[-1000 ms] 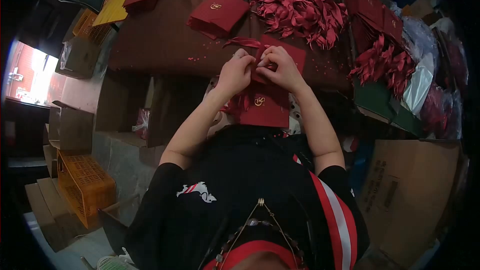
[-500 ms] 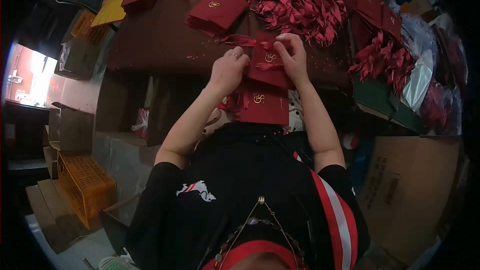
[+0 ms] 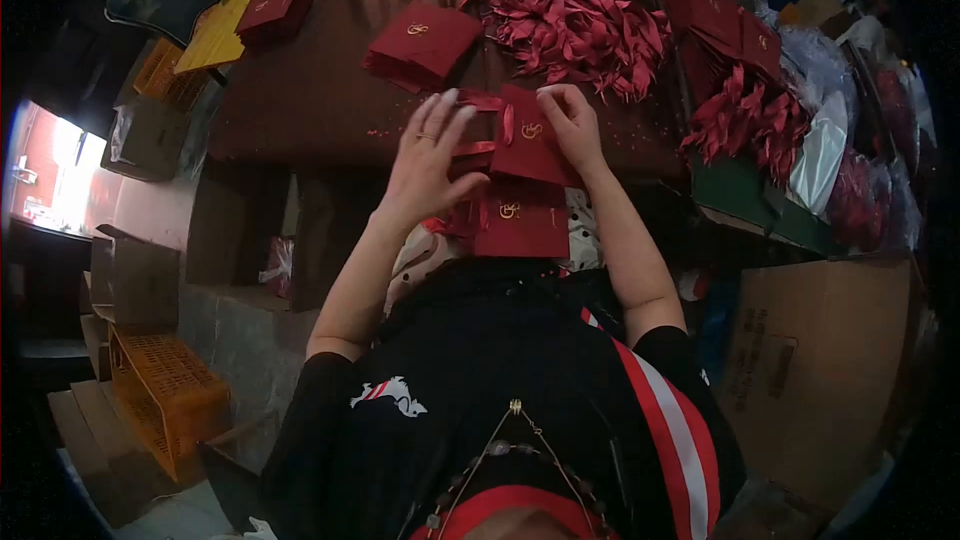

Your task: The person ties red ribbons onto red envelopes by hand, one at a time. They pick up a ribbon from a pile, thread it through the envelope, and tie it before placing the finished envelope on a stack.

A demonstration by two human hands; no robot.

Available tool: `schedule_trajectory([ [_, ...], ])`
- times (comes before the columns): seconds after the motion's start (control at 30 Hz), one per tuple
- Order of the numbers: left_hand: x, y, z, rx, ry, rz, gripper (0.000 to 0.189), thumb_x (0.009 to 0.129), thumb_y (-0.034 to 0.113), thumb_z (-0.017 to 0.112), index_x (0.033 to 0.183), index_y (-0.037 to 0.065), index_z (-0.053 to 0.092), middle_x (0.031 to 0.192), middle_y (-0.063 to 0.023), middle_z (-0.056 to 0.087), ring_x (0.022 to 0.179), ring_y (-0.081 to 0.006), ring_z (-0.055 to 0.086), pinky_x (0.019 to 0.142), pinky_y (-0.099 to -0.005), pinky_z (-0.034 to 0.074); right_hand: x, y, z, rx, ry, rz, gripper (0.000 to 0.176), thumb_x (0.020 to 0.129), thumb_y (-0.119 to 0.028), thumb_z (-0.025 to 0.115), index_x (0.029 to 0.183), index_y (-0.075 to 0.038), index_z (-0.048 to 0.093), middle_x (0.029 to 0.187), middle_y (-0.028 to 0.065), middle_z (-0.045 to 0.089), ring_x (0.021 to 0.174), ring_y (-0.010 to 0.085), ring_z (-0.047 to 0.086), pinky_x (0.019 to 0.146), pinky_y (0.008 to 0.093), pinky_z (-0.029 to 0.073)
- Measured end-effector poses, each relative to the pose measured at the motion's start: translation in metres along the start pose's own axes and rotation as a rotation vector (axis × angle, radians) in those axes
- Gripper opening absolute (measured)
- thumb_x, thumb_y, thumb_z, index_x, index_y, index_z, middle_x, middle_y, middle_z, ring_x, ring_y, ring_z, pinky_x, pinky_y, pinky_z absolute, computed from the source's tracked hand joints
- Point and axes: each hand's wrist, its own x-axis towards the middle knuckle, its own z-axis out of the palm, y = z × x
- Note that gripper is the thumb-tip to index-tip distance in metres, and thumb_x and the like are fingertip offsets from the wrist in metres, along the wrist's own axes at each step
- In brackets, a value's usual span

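Observation:
A flat dark-red paper bag (image 3: pixel 528 162) with a gold logo lies at the table's near edge. My right hand (image 3: pixel 573 128) pinches its upper right corner between thumb and fingers. A red ribbon (image 3: pixel 508 124) hangs over the bag's left side, and its strands stretch left towards my left hand (image 3: pixel 428 158). That hand is open, fingers spread, just left of the bag. Below, a second red bag (image 3: pixel 522 232) with the same logo rests on my lap, overlapped by the first one.
Beyond my hands are a stack of red bags (image 3: pixel 424 48) and a big heap of red ribbons (image 3: pixel 575 28). More bags with ribbons (image 3: pixel 722 25) stand at the right. A carton (image 3: pixel 820 360) is at lower right, an orange crate (image 3: pixel 170 400) at lower left.
My left hand has let go of the ribbon and spread its fingers. My right hand has shifted from the ribbon to the bag's upper corner. The ribbon now hangs down the bag's left side.

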Motion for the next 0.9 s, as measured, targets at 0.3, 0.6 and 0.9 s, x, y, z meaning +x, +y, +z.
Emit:
schedule_trajectory([
  [0.3, -0.012, 0.020, 0.016, -0.066, -0.353, 0.293, 0.062, 0.083, 0.038, 0.075, 0.139, 0.015, 0.059, 0.148, -0.0111, 0.053, 0.140, -0.0296, 0.046, 0.118, -0.0501, 0.033, -0.010, -0.027, -0.032, -0.168, 0.019, -0.064, 0.017, 0.093, -0.020, 0.075, 0.101, -0.006, 0.069, 0.093, 0.0047, 0.067, 0.085, 0.0151, 0.062, 0.074, 0.0304, 0.050],
  [0.6, -0.060, 0.030, -0.011, -0.247, -0.526, 0.262, 0.069, 0.085, 0.057, 0.075, 0.138, 0.015, 0.062, 0.146, -0.0123, 0.054, 0.135, -0.0330, 0.051, 0.109, -0.0497, 0.044, 0.031, 0.004, -0.100, -1.051, -0.016, -0.285, 0.024, 0.087, -0.012, 0.073, 0.111, -0.016, 0.072, 0.109, 0.0093, 0.057, 0.105, 0.0315, 0.057, 0.088, 0.0439, 0.052],
  [0.9, 0.040, -0.061, -0.004, 0.169, 0.124, 0.038, 0.062, 0.087, 0.042, 0.077, 0.138, 0.013, 0.058, 0.154, -0.0145, 0.044, 0.142, -0.0394, 0.040, 0.112, -0.0511, 0.040, 0.020, -0.032, -0.069, -0.740, 0.024, -0.351, 0.011, 0.088, -0.013, 0.072, 0.097, -0.008, 0.068, 0.120, 0.0093, 0.062, 0.101, 0.0331, 0.063, 0.083, 0.0429, 0.054],
])
